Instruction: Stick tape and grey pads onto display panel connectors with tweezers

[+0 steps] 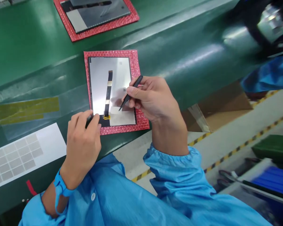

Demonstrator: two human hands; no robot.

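The right hand [153, 97] pinches black tweezers [130, 93] over the display panel [112, 91] on its red bubble-wrap mat [134, 62]; the left hand [83, 138] pins the panel's near corner beside the flex cable [108, 94]. The tweezer tip must descend precisely.

We see the flat rectangular display panel [109, 91] lying on the bubble-wrap pad [135, 66], the gridded label sheet [21, 155] to its left, a second padded panel [96, 14] behind.

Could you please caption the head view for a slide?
Right hand holds black tweezers over a display panel on red bubble wrap; left hand steadies its corner.
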